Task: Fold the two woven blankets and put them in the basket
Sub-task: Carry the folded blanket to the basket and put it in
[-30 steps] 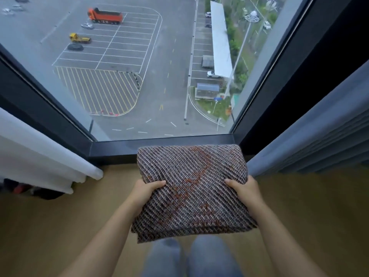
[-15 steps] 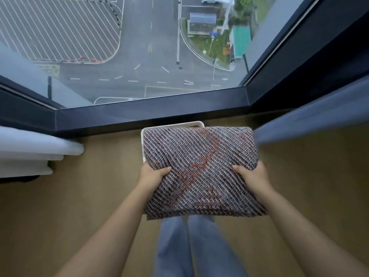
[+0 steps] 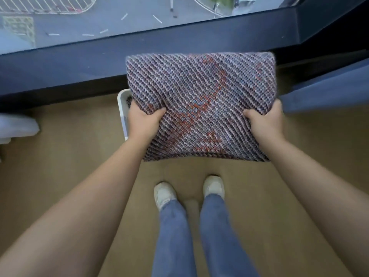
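Head view: you hold the folded woven blanket [image 3: 199, 104] flat and level in the air, well above the floor [image 3: 69, 166], over its far edge where the boards meet the dark window frame [image 3: 99, 56]. Your left hand [image 3: 142, 122] grasps the blanket's left side and your right hand [image 3: 266, 120] its right side; on each, the thumb lies on top of the weave while the fingers are clenched round the edge and mostly hidden beneath it. The white basket [image 3: 122, 114] stands on the floor against the window frame, directly below the blanket's left part; only its left rim shows, the rest being covered. Your two pale shoes [image 3: 164, 193] stand on the floor on the near side of the blanket. A blue-grey curtain [image 3: 329, 92] hangs at the floor's right edge and a white curtain [image 3: 18, 124] at its left edge.
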{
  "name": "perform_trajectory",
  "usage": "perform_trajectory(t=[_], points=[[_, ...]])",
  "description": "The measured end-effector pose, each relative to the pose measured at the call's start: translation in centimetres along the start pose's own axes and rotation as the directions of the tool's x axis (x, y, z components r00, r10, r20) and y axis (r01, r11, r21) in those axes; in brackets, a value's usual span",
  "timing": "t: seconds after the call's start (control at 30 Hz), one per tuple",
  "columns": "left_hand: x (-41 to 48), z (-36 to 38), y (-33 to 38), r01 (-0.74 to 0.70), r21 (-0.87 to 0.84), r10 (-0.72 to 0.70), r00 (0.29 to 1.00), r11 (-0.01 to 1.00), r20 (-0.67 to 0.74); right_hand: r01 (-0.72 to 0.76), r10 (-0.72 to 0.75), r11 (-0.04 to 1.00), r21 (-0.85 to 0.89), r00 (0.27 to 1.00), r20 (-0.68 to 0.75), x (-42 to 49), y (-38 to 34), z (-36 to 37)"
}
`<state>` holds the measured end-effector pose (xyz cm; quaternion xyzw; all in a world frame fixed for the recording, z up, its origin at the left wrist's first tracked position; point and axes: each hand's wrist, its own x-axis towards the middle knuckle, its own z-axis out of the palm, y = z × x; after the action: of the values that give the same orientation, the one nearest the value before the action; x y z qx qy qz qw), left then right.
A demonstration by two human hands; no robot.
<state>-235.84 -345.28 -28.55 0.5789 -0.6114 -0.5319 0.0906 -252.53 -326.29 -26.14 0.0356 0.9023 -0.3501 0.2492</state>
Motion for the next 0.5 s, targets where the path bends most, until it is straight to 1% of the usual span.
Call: perform_trajectory(t=[0.1,0.17,0.2,0.3,0.4,0.5], points=[[2.8,0.7,-0.9,-0.049,-0.028,0.047,0.996,0.998,-0.074,0.112,-0.11,0.993,0.028,0.993,-0.044,1.9,-0.6,2.1],[4.5,1.4,-2.5,-0.061,-0.033,0.057,0.994,0.998,-0.094,0.14,-0.137,0.989,0.05,0.989,-0.056,3.4,-0.5,3.9],[5.3,1.8,-3.6,-0.051,-0.03,0.048,0.994,0.998,-0.094,0.132,-0.13,0.99,0.048,0.99,-0.046,4.1,-0.1,5.1],[6.8,2.5,-8.0,-0.003,0.032,0.005,0.996,0.999,-0.089,0.093,-0.093,0.995,-0.02,0.995,0.033,5.3,2.4,8.4],[7.5,2.4,-13.1,0.088,0.125,-0.07,0.987,0.988,-0.143,0.07,-0.057,0.992,-0.107,0.991,0.119,5.6,5.8,11.5],[7.3,1.6,-16.1,0.171,0.187,-0.135,0.972,0.967,-0.191,0.07,-0.036,0.985,-0.161,0.979,0.202,5.5,7.6,13.5]])
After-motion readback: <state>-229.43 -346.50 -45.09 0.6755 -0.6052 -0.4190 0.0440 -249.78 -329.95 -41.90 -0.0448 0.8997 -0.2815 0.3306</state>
